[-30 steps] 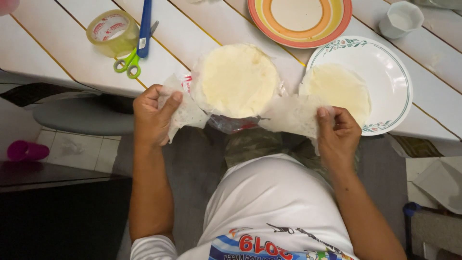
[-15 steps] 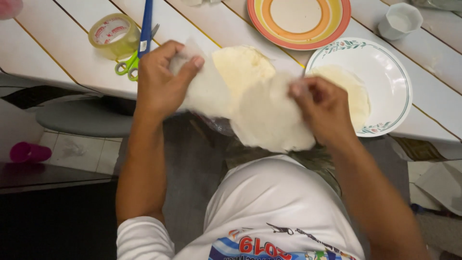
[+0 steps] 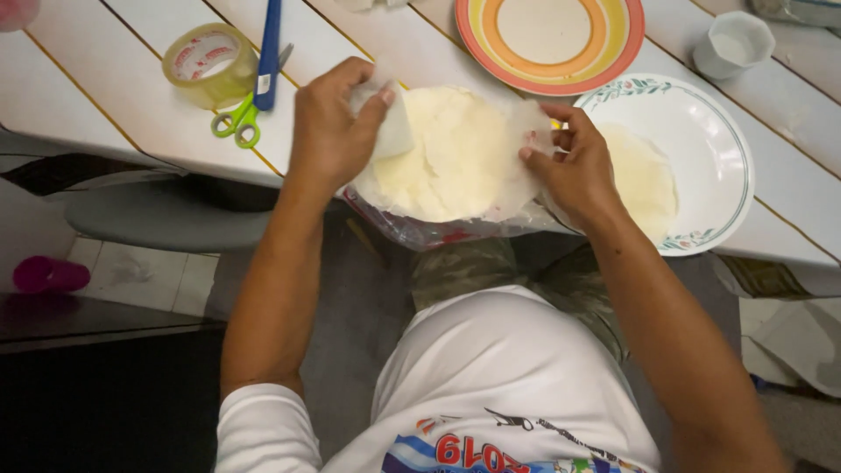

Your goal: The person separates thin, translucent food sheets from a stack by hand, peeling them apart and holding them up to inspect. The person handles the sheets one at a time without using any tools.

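**Wrappers at the table edge**

White slatted table (image 3: 105, 96), kinda dim. Stack of pale round wrappers (image 3: 455, 153) sits in a clear bag (image 3: 420, 229) at the near edge. Left hand (image 3: 328, 131) pinches a sheet's left corner, right hand (image 3: 574, 171) grips the right edge. White plate (image 3: 718, 149) just right holds another wrapper; striped plate (image 3: 550, 35) farther back; tape (image 3: 208, 63) and scissors (image 3: 250, 96) on the left.

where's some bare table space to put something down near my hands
Bare planks lie left of the tape roll and scissors, and between the scissors and the striped plate. It is crowded around the wrapper stack, both hands, and the white plate.
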